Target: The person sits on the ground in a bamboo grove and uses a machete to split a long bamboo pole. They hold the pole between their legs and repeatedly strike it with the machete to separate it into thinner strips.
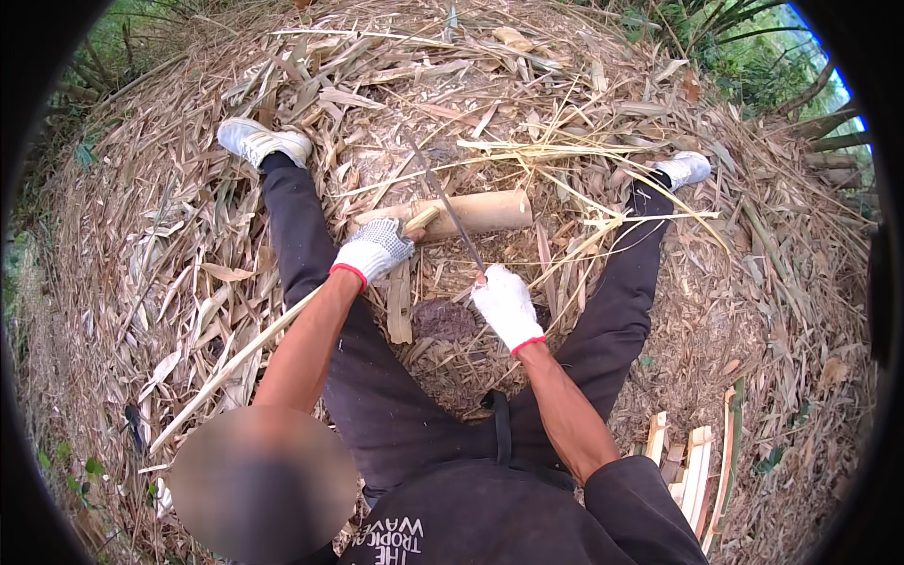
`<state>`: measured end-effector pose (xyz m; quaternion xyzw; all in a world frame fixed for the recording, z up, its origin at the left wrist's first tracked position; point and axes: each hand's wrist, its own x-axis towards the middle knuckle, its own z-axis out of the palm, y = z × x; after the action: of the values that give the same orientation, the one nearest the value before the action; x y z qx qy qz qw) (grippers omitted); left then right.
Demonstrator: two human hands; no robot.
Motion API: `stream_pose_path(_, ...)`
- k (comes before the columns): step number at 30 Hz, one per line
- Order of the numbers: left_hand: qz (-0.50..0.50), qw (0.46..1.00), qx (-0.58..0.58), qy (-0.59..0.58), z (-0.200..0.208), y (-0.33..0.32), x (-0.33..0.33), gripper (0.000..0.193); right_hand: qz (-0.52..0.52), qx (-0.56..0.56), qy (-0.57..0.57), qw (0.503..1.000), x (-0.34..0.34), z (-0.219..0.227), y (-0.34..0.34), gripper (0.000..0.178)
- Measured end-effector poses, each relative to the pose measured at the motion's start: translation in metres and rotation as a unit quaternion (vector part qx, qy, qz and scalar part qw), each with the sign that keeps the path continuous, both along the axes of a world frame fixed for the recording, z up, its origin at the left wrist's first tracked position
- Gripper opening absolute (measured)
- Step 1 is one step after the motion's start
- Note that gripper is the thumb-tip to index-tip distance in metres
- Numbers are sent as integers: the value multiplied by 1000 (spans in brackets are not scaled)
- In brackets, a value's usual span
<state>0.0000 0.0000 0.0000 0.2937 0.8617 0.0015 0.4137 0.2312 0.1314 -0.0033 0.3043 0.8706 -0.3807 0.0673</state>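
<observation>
My left hand (377,249), in a white dotted glove with a red cuff, is closed around a bamboo strip (421,221). The strip's short end sticks out past the fingers, over a thick cut bamboo log (480,213) lying crosswise between my legs. A long pale length (235,363) runs from behind my left wrist to the lower left; whether it is the same strip I cannot tell. My right hand (508,309), also gloved, grips a long, narrow knife (441,191). Its blade points up and left, crossing in front of the log, close to the strip's end.
Thin yellowish bamboo strips (603,226) lie tangled by my right leg. A flat bamboo piece (399,303) and a dark stone (444,320) sit below the log. Split bamboo pieces (697,471) rest at lower right. Dry leaves (169,217) cover the ground; greenery (744,47) rises behind.
</observation>
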Motion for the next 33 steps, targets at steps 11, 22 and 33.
stream_pose_path(11, -5, 998, 55, 25, -16, -6, 1, 55, -3, 8, 29, 1000, 11, -1, -3, 27)
stream_pose_path(22, 8, 999, 47, 5, -14, -6, -1, 57, -8, 23, 80, 996, 6, 10, -8, 29)
stream_pose_path(33, 1, 999, 49, 3, -28, -10, -5, 53, -29, 1, 101, 994, -9, 40, -8, 30)
